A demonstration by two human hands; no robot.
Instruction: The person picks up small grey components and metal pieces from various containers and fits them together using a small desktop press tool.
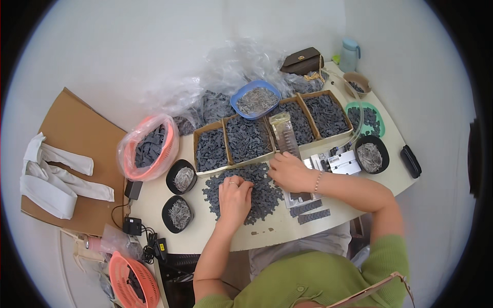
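My left hand (235, 199), with a ring on one finger, is over the loose pile of small dark grey plastic parts (265, 203). Its fingers are curled together; whatever they pinch is hidden. My right hand (291, 172) reaches across a metal-and-plastic fixture (303, 197) to the pile's right edge, fingertips bent down and closed, with any part in them out of sight. Beyond that hand lies a clear-topped plastic strip (285, 134). Two dark grey strips of joined parts (313, 211) lie near the table's front edge.
Cardboard bins (249, 139) of dark parts stand behind the pile. Black bowls of metal pins (179, 213) sit at left, another black bowl (372, 155) at right. A blue basin (256, 99), a pink basket (149, 146) and a green tray (365, 119) surround the work area.
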